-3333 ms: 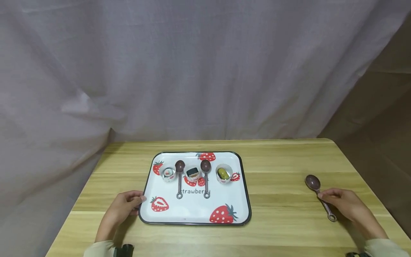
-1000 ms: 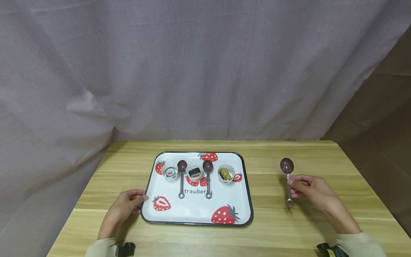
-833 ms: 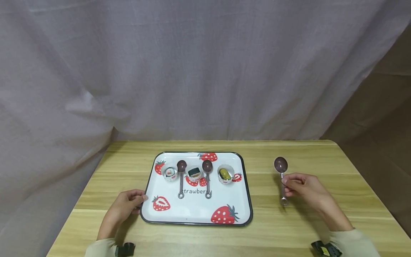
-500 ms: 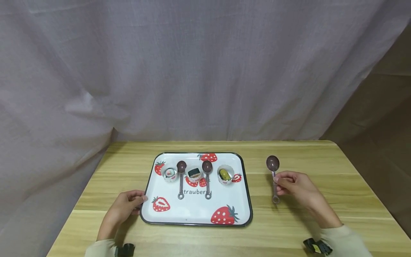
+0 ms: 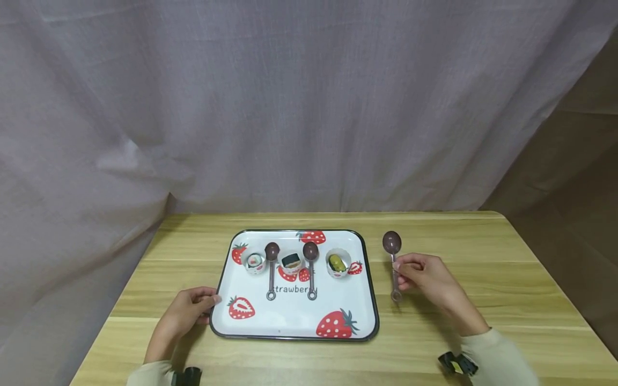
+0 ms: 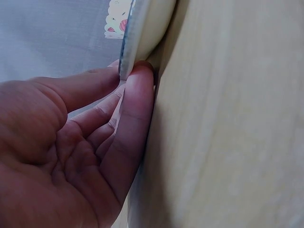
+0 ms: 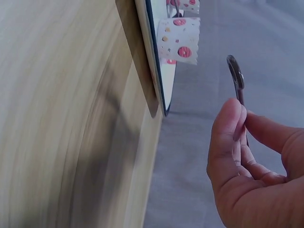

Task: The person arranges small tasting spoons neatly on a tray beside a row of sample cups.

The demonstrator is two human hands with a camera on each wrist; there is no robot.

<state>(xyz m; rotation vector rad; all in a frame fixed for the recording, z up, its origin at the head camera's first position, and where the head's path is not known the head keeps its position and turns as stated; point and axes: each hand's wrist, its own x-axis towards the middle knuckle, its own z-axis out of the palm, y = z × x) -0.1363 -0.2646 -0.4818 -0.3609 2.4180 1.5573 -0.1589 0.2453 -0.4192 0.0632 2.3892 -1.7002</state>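
My right hand (image 5: 427, 276) pinches a brown spoon (image 5: 392, 243) by its handle, bowl pointing away from me, just right of the tray. In the right wrist view the spoon (image 7: 236, 73) is raised off the wooden table. My left hand (image 5: 185, 311) pinches the dark rim at the left side of a white strawberry-print tray (image 5: 289, 321), thumb on top and a finger underneath. On the tray stand three paper cups: one with a sushi roll (image 5: 254, 260), one with a dark-topped sushi piece (image 5: 291, 261), one with a green-yellow piece (image 5: 337, 262). Two brown spoons (image 5: 310, 252) lie between the cups.
The wooden table (image 5: 483, 279) reaches to the right of the tray. A grey curtain (image 5: 309, 107) hangs behind its back edge, and a brown cloth (image 5: 579, 187) hangs at the right.
My right hand has lifted the spoon from the right side of the table and carried it left toward the tray, turning it nearly straight. My left hand stays on the tray's rim.
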